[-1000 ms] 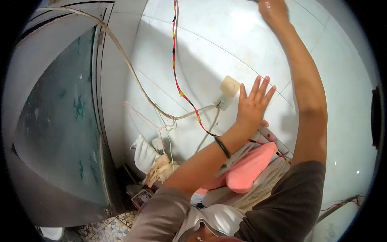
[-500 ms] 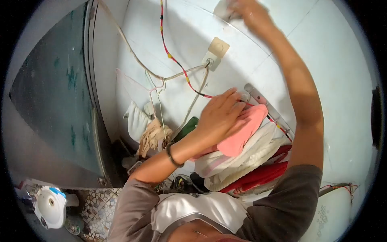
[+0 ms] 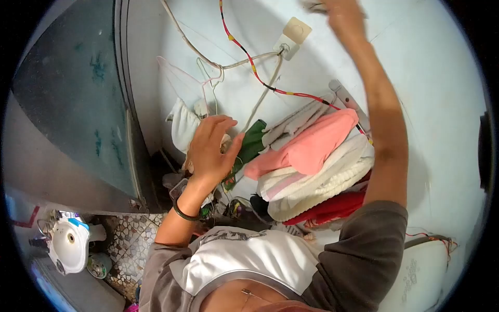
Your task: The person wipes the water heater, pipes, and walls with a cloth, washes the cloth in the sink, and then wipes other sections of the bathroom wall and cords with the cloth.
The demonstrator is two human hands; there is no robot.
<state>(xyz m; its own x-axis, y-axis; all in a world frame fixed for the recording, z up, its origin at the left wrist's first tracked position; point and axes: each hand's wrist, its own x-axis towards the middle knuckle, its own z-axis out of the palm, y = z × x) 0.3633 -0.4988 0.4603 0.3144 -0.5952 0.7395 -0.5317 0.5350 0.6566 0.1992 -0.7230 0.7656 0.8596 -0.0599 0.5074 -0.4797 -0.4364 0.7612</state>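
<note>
My right hand (image 3: pixel 344 15) is high against the white tiled wall, its fingers closed on a crumpled pale cloth (image 3: pixel 315 7), partly cut off by the upper frame edge. My left hand (image 3: pixel 210 148), a dark band at its wrist, is raised with thumb and fingers apart and holds nothing. It is in front of a hanging white cloth (image 3: pixel 183 125) and beside a green cloth (image 3: pixel 250 143). To its right hang a pink cloth (image 3: pixel 312 148), a grey cloth (image 3: pixel 296 122), white fabric (image 3: pixel 312 190) and red fabric (image 3: pixel 332 208).
A red-and-black cable (image 3: pixel 254 70) crosses the wall near a socket (image 3: pixel 291 41) with a plugged-in white cord. Wire hangers (image 3: pixel 205 80) hang from that cord. A dark door (image 3: pixel 67 109) stands at left, with a washbasin (image 3: pixel 70 244) below.
My left hand has come off the pink cloth and moved left and down, opening beside the hangers. My right hand has shifted slightly right with the pale cloth. The view has tilted a little.
</note>
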